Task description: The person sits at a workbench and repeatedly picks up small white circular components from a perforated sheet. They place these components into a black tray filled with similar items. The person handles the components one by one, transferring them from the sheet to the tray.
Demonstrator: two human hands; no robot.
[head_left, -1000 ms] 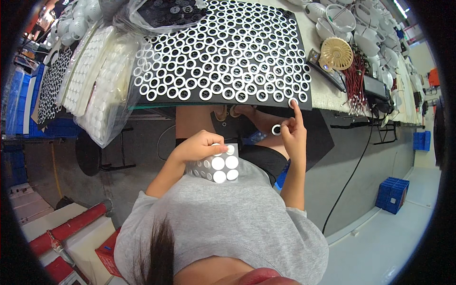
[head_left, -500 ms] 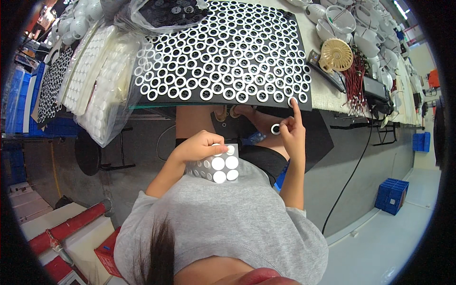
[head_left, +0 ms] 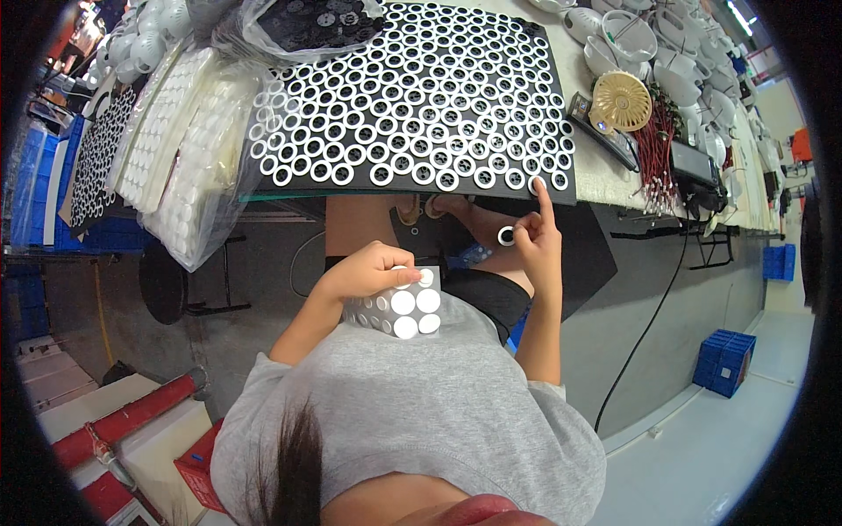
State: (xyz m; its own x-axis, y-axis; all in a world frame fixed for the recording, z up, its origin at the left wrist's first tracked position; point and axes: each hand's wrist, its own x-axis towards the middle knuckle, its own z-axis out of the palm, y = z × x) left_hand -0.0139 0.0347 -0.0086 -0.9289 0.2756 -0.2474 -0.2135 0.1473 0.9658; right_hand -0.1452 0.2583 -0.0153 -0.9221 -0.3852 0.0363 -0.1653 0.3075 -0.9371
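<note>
In front of my shirt, my left hand [head_left: 373, 270] grips a sheet of round white stickers [head_left: 416, 312] by its upper edge, thumb on top. My right hand [head_left: 539, 244] pinches a small white ring with a black centre [head_left: 506, 235] between the thumb and a finger. Its index finger stretches forward and touches or nearly touches a white ring [head_left: 536, 183] at the near edge of a black board [head_left: 395, 187]. Rows of similar white rings with dark centres cover that board.
Plastic bags of white discs [head_left: 189, 167] lie left of the board, and a bag of black parts [head_left: 311, 26] sits at its far side. A yellow fan [head_left: 621, 100], red wires [head_left: 652, 158] and white shells [head_left: 630, 35] stand at the right. A cable [head_left: 646, 337] runs along the floor.
My right hand has shifted very slightly, and the pinched ring sits a touch further left. My left hand and the sticker sheet have stayed in place.
</note>
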